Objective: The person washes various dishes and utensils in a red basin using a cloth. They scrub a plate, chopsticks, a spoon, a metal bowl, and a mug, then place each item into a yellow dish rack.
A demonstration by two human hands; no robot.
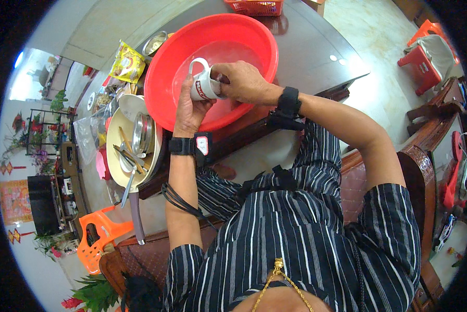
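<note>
Over a large red plastic basin (212, 23), my left hand (189, 111) grips a white mug (202, 88) by its side and base. The mug is tilted on its side, its handle pointing away from me and its mouth facing right. It bears a red printed label. At the mouth is my right hand (245, 82), its fingers bent at the rim and partly inside. Something pale shows by those fingertips, too small to make out. Shallow, cloudy liquid appears to lie in the basin.
Left of the basin sits a cream frying pan (114, 171) holding steel bowls (141, 134), chopsticks and spoons. Its handle (136, 218) juts over the table edge. Beyond are a yellow packet (127, 64) and a metal bowl (154, 43). A red basket (255, 7) stands at the far edge.
</note>
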